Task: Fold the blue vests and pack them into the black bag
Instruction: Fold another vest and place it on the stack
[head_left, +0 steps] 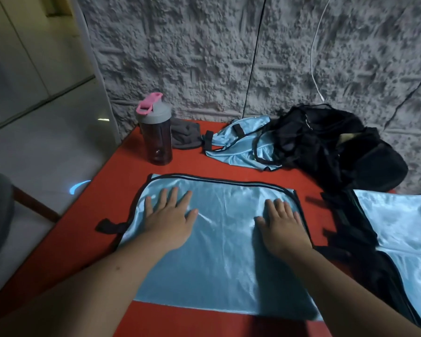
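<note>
A shiny light-blue vest (224, 259) with black trim lies flat on the red table in front of me. My left hand (170, 215) presses flat on its left part, fingers spread. On the vest's right part my right hand (282, 227) lies flat too, fingers straight. A crumpled blue vest (238, 144) sits at the back, touching the black bag (331, 147), which slumps against the wall at the back right. Another blue vest (404, 232) lies at the right edge, partly over black fabric.
A dark bottle (156, 135) with a grey lid and pink cap stands at the back left, a grey cloth (185, 137) behind it. The red table (102, 215) ends at the left, with floor beyond. A textured grey wall closes off the back.
</note>
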`<action>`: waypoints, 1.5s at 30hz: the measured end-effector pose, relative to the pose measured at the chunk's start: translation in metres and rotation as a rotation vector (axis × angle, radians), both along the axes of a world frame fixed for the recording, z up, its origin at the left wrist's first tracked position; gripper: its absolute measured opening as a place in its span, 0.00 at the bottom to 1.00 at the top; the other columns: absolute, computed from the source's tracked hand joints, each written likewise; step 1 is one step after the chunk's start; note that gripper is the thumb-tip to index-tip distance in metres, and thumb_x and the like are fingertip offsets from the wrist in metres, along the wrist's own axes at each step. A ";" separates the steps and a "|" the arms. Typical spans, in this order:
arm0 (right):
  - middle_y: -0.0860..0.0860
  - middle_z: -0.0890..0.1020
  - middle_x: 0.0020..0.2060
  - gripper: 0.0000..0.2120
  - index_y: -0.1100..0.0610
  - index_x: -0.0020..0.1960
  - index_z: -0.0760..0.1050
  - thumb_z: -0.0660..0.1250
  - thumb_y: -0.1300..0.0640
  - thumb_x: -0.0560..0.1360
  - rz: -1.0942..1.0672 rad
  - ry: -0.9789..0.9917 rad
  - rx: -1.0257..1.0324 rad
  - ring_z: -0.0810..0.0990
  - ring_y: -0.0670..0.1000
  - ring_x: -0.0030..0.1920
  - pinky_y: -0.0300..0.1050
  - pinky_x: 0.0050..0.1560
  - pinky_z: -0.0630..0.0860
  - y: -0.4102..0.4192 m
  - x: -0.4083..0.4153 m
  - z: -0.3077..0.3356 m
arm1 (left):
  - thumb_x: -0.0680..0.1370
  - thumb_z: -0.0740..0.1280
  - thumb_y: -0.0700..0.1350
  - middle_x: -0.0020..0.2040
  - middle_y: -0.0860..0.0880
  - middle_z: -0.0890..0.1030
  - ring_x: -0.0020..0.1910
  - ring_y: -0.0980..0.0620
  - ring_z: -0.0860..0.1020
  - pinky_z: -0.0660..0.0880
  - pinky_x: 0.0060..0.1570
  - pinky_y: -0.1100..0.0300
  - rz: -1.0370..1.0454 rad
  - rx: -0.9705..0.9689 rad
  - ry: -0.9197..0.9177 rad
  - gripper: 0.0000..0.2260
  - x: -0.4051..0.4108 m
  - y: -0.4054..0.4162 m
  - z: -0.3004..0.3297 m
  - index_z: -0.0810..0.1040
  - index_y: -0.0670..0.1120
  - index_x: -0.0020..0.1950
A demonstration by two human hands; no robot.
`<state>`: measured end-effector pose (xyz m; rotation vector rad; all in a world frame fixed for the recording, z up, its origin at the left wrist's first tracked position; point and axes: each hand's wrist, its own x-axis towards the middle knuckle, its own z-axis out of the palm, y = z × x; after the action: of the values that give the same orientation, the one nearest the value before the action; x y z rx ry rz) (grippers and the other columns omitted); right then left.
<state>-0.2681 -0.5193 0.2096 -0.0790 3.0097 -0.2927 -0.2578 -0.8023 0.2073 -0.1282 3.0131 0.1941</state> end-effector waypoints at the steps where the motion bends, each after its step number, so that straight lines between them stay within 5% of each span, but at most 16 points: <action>1: 0.51 0.44 0.83 0.33 0.51 0.83 0.42 0.41 0.37 0.83 -0.015 0.002 0.021 0.38 0.51 0.82 0.52 0.81 0.41 0.000 0.001 -0.004 | 0.83 0.42 0.64 0.83 0.53 0.41 0.81 0.48 0.39 0.37 0.77 0.38 0.019 0.000 0.021 0.27 -0.001 -0.002 -0.002 0.43 0.60 0.82; 7: 0.49 0.42 0.83 0.36 0.51 0.83 0.40 0.37 0.34 0.81 -0.048 0.051 0.030 0.37 0.49 0.81 0.52 0.81 0.40 -0.002 0.006 -0.008 | 0.83 0.41 0.60 0.83 0.50 0.47 0.82 0.48 0.44 0.40 0.79 0.45 0.088 -0.019 0.074 0.29 -0.006 -0.036 -0.002 0.44 0.52 0.83; 11: 0.52 0.44 0.83 0.37 0.53 0.83 0.41 0.37 0.34 0.81 -0.035 0.055 0.025 0.39 0.51 0.82 0.52 0.81 0.41 0.000 0.008 -0.008 | 0.82 0.47 0.57 0.83 0.47 0.52 0.82 0.46 0.46 0.44 0.79 0.46 0.118 0.179 0.241 0.30 0.009 -0.080 0.014 0.49 0.48 0.83; 15: 0.55 0.48 0.83 0.35 0.55 0.83 0.43 0.44 0.37 0.83 -0.011 0.032 -0.102 0.43 0.54 0.82 0.54 0.81 0.43 0.000 0.004 0.001 | 0.82 0.60 0.55 0.79 0.42 0.65 0.78 0.43 0.62 0.58 0.77 0.46 0.295 0.256 0.312 0.29 0.056 -0.115 0.054 0.60 0.44 0.81; 17: 0.58 0.55 0.82 0.33 0.57 0.83 0.50 0.53 0.42 0.84 -0.038 0.087 -0.275 0.50 0.56 0.82 0.55 0.80 0.49 -0.002 0.000 0.013 | 0.80 0.63 0.59 0.72 0.42 0.74 0.71 0.42 0.72 0.69 0.70 0.48 0.407 0.208 0.175 0.28 0.077 -0.114 0.078 0.69 0.44 0.75; 20: 0.57 0.66 0.78 0.29 0.57 0.81 0.59 0.59 0.47 0.83 -0.038 0.173 -0.434 0.63 0.58 0.78 0.53 0.77 0.60 -0.022 0.014 0.040 | 0.73 0.64 0.70 0.51 0.45 0.83 0.52 0.45 0.81 0.76 0.48 0.55 0.405 0.086 -0.096 0.27 0.107 -0.106 0.096 0.79 0.46 0.52; 23: 0.52 0.82 0.58 0.25 0.52 0.78 0.66 0.63 0.49 0.82 0.028 0.166 -0.528 0.79 0.60 0.63 0.46 0.62 0.71 -0.053 0.046 0.059 | 0.70 0.67 0.70 0.45 0.49 0.83 0.45 0.48 0.81 0.72 0.38 0.57 0.391 0.134 -0.191 0.26 0.128 -0.095 0.084 0.76 0.45 0.43; 25: 0.43 0.75 0.39 0.24 0.49 0.77 0.68 0.64 0.50 0.82 0.104 0.116 -0.552 0.84 0.57 0.50 0.41 0.51 0.71 -0.073 0.069 0.068 | 0.71 0.70 0.63 0.48 0.50 0.82 0.49 0.47 0.81 0.74 0.41 0.58 0.428 0.165 -0.226 0.20 0.133 -0.085 0.074 0.72 0.48 0.44; 28: 0.34 0.66 0.30 0.21 0.47 0.75 0.71 0.65 0.51 0.82 0.202 0.076 -0.552 0.76 0.35 0.33 0.27 0.43 0.68 -0.096 0.091 0.075 | 0.71 0.69 0.51 0.43 0.50 0.80 0.49 0.47 0.82 0.75 0.41 0.58 0.442 0.201 -0.266 0.11 0.128 -0.077 0.074 0.70 0.47 0.39; 30: 0.34 0.74 0.32 0.20 0.45 0.73 0.72 0.65 0.50 0.82 0.263 0.032 -0.537 0.77 0.33 0.36 0.29 0.47 0.70 -0.115 0.094 0.077 | 0.72 0.65 0.45 0.44 0.49 0.81 0.49 0.47 0.83 0.74 0.39 0.59 0.417 0.223 -0.309 0.07 0.124 -0.079 0.077 0.69 0.47 0.37; 33: 0.45 0.86 0.49 0.17 0.47 0.69 0.76 0.66 0.53 0.81 0.206 -0.054 -0.554 0.83 0.42 0.49 0.33 0.54 0.74 -0.149 0.072 0.080 | 0.73 0.62 0.43 0.53 0.47 0.83 0.53 0.47 0.82 0.76 0.45 0.58 0.361 0.231 -0.327 0.04 0.120 -0.079 0.081 0.69 0.46 0.40; 37: 0.50 0.86 0.45 0.13 0.53 0.62 0.81 0.67 0.56 0.78 0.189 -0.065 -0.513 0.80 0.43 0.34 0.26 0.34 0.71 -0.215 0.022 0.089 | 0.74 0.66 0.44 0.45 0.47 0.82 0.50 0.47 0.84 0.79 0.48 0.56 0.310 0.271 -0.330 0.04 0.116 -0.086 0.086 0.73 0.46 0.46; 40: 0.50 0.83 0.38 0.09 0.55 0.54 0.84 0.69 0.56 0.76 0.164 -0.058 -0.474 0.79 0.49 0.31 0.37 0.36 0.75 -0.263 -0.012 0.087 | 0.73 0.70 0.43 0.33 0.47 0.81 0.38 0.49 0.85 0.81 0.42 0.57 0.309 0.329 -0.383 0.05 0.108 -0.095 0.086 0.75 0.44 0.44; 43: 0.53 0.79 0.38 0.11 0.56 0.43 0.77 0.70 0.48 0.73 0.150 -0.075 -0.324 0.81 0.58 0.43 0.43 0.40 0.69 -0.300 -0.037 0.072 | 0.74 0.72 0.44 0.51 0.45 0.84 0.51 0.47 0.84 0.80 0.47 0.56 0.306 0.322 -0.380 0.13 0.102 -0.099 0.086 0.78 0.45 0.57; 45: 0.56 0.82 0.49 0.17 0.57 0.54 0.77 0.70 0.45 0.74 0.131 -0.120 -0.229 0.82 0.60 0.54 0.45 0.44 0.71 -0.316 -0.045 0.064 | 0.73 0.73 0.45 0.55 0.46 0.83 0.53 0.47 0.83 0.77 0.46 0.57 0.267 0.301 -0.345 0.15 0.098 -0.100 0.084 0.78 0.47 0.59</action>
<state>-0.3134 -0.8353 0.2735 -0.2669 2.8239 -0.6043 -0.1599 -0.9019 0.2908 -0.4801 2.5794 0.5808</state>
